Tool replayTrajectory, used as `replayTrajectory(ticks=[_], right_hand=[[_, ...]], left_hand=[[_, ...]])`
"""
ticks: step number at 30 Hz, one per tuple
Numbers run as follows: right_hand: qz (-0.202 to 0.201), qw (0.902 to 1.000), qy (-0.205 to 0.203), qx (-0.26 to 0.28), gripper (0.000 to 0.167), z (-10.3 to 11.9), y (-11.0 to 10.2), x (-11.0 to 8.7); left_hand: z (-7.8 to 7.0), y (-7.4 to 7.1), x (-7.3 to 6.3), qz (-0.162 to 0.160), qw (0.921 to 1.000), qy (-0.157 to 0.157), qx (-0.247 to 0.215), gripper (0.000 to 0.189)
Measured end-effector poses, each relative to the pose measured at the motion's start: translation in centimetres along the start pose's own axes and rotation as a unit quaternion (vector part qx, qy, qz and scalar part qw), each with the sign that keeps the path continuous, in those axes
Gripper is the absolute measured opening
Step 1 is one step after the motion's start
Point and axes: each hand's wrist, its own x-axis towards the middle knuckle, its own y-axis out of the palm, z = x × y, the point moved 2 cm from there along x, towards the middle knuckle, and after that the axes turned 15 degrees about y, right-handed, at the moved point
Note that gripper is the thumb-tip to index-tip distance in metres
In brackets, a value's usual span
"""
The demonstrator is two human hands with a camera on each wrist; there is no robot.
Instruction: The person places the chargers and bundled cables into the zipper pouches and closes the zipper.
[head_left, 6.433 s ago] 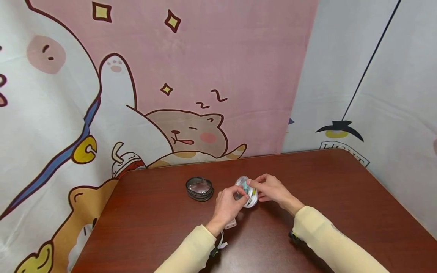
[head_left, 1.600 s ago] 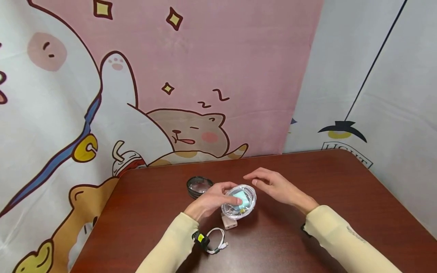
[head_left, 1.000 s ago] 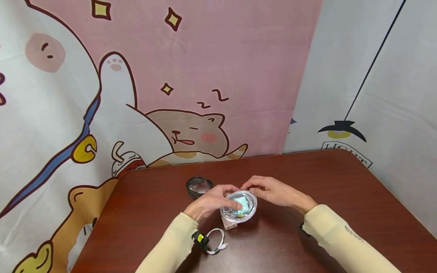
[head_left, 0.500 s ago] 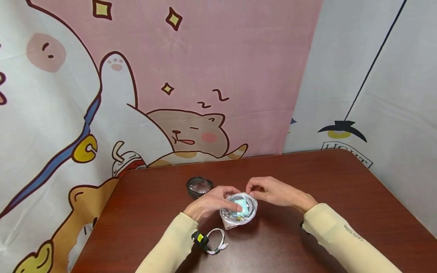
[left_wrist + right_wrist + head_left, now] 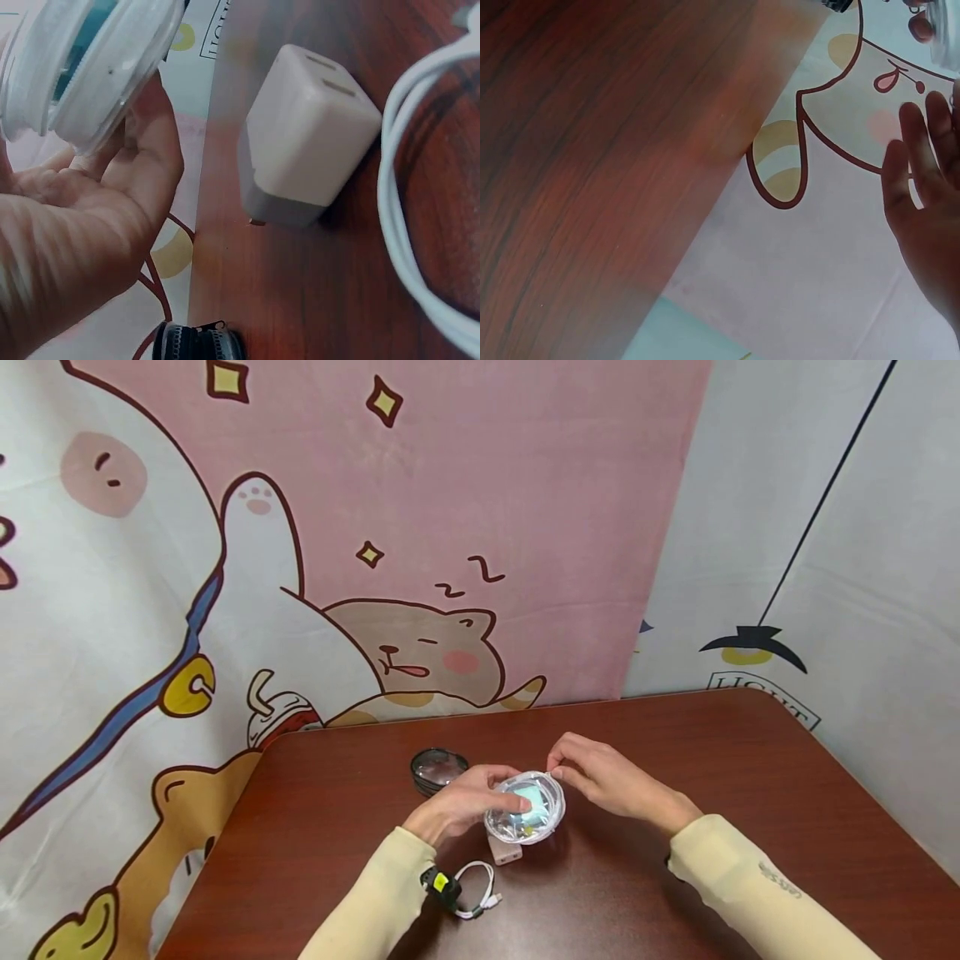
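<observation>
Clear case in both pinching hands

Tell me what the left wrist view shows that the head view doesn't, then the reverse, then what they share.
Only the left wrist view: the grey end and small metal prong of the blocky white plastic charger.

Only the head view: the right hand, fingertips at the rim of the round clear plastic case, and both pale yellow fabric sleeves.

Both: the left hand holding that case, the charger's white body, the looped white cable, the red-brown wooden table and the cartoon-printed backdrop.
</observation>
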Motion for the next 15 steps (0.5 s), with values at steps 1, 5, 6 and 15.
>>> replayTrajectory(ticks=[1, 5, 6, 15], right_hand=[[-0.007, 0.9999, -0.005, -0.006, 0.012, -0.03, 0.0, -0.04], [-0.024, 0.9994, -0.012, -0.022, 0.003, -0.15, -0.02, -0.26], [-0.026, 0.9993, -0.012, -0.025, 0.004, -0.18, -0.03, -0.33], [-0.039, 0.9983, -0.008, -0.044, 0.005, -0.34, 0.06, -0.93]], left_hand=[[0.03, -0.06, -0.04, -0.002, 1.0, -0.001, -0.007, 0.038], [0.12, -0.25, -0.11, -0.007, 0.9996, -0.003, -0.026, 0.04], [0.16, -0.28, -0.12, -0.011, 0.9995, -0.003, -0.029, 0.04], [0.65, -0.34, -0.4, -0.055, 0.9971, -0.003, -0.053, 0.037]])
